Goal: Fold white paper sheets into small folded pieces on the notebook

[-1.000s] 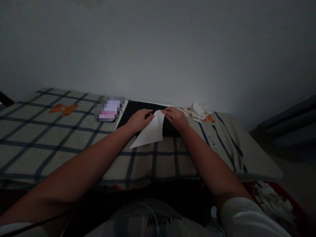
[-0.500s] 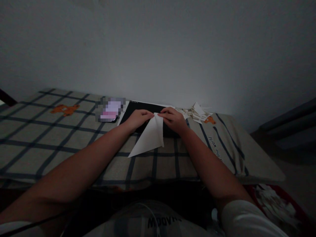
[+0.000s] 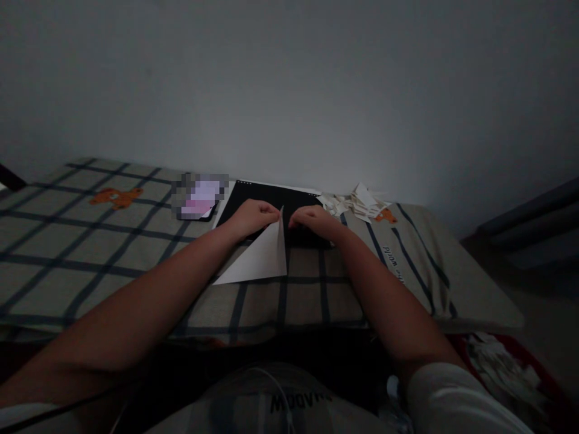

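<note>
Your left hand (image 3: 253, 217) pinches the white paper's (image 3: 260, 256) top corner; your right hand (image 3: 314, 220) is curled beside it, touching nothing visible. Beneath lies a checked cloth (image 3: 90, 253) on the desk, against a bare grey wall (image 3: 289, 84).

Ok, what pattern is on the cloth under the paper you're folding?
Beige tablecloth with a dark blue grid and small orange bear prints, seen in the head view.

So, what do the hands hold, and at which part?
The left hand pinches the white folded paper at its far top corner. The right hand is beside that corner; its contact cannot be told.
</note>
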Available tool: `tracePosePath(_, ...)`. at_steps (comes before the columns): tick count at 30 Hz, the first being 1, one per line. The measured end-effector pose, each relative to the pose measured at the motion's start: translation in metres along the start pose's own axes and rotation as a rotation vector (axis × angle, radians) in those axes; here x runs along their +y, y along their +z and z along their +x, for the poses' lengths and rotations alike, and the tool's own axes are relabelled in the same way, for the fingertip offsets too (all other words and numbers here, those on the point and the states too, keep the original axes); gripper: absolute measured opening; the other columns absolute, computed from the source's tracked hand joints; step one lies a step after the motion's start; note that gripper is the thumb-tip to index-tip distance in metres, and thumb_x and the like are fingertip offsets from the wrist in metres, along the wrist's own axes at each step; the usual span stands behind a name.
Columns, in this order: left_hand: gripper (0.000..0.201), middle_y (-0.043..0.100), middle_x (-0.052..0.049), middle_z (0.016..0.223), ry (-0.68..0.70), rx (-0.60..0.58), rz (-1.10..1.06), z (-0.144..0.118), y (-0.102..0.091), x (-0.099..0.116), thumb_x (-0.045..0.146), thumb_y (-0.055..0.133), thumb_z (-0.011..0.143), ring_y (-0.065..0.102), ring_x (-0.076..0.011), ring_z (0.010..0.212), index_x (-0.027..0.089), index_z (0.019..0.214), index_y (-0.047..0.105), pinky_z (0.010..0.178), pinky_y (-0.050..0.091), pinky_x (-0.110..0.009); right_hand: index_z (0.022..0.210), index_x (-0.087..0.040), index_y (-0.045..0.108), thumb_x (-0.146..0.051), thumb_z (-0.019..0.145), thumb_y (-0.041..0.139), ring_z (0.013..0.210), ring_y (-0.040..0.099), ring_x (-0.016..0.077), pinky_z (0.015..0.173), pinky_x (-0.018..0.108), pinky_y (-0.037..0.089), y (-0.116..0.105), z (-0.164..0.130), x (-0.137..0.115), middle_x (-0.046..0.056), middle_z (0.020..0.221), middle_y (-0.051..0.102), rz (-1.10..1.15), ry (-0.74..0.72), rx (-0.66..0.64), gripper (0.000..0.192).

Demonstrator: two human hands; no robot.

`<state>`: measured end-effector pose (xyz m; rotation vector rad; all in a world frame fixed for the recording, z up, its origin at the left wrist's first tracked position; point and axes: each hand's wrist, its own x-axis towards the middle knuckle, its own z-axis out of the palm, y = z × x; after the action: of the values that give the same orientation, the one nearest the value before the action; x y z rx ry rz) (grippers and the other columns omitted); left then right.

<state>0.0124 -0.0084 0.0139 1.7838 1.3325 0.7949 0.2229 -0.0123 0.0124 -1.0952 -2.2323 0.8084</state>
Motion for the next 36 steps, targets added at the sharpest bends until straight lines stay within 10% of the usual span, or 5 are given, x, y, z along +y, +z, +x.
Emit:
tracePosePath(9, 0.031, 0.062, -0.002, 0.062, 0.061, -0.032, 0.017, -0.001, 0.011, -0.003, 0.042, 0.066, 0.068, 0.049, -0.0109, 0.052, 0.013, 0.077, 0.071, 0.049, 0.032, -0.024, 0.088, -0.020, 0.060, -0.062, 0.087, 0.045, 0.058, 0.052, 0.0093, 0.047, 0.020, 0.037, 0.014, 0.011, -0.006, 0.000, 0.072, 0.059, 0.454, 0.259, 0.171, 0.045)
tracePosePath(36, 0.021, 0.055, 0.001, 0.051, 0.035, -0.063, 0.004, -0.001, 0.011, -0.002, 0.033, 0.058, 0.071, 0.047, -0.0109, 0.048, 0.015, 0.064, 0.067, 0.046, 0.032, -0.023, 0.077, -0.016, 0.071, -0.030, 0.070, 0.063, 0.070, 0.055, 0.0145, 0.066, 0.028, 0.040, 0.014, 0.005, -0.001, 0.003, 0.076, 0.067, 0.338, 0.358, 0.117, 0.017)
